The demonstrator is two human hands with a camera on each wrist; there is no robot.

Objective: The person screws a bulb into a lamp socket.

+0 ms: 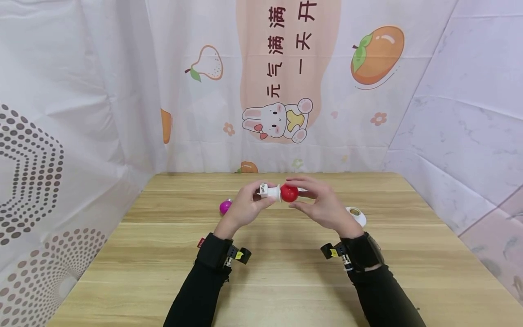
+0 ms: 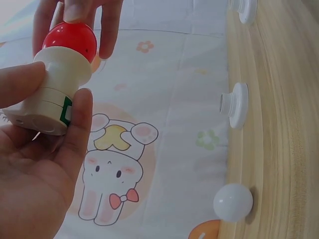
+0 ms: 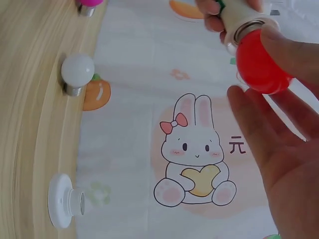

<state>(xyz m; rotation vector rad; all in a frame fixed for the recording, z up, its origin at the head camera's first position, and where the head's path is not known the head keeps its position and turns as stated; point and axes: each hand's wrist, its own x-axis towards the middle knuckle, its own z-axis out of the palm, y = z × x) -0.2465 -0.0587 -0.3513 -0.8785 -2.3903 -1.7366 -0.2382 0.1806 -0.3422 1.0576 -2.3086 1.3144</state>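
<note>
My left hand (image 1: 246, 205) grips a white plug-in lamp socket (image 1: 270, 192), its metal plug prongs pointing left. A green-edged switch shows on the socket's side in the left wrist view. With thumb and fingers, my right hand (image 1: 326, 206) holds a round red light bulb (image 1: 290, 193) by its glass. The bulb's base sits at the socket's mouth; a ring of metal thread (image 3: 247, 30) shows there in the right wrist view. How deep the base is inside cannot be told. Both hands are raised over the table.
On the wooden table (image 1: 286, 290) lie a magenta bulb (image 1: 225, 207) at left and a white round-based lamp holder (image 1: 357, 216) at right. A white bulb (image 2: 233, 202) and another white holder (image 2: 239, 105) stand toward the back. A printed curtain (image 1: 204, 113) hangs behind.
</note>
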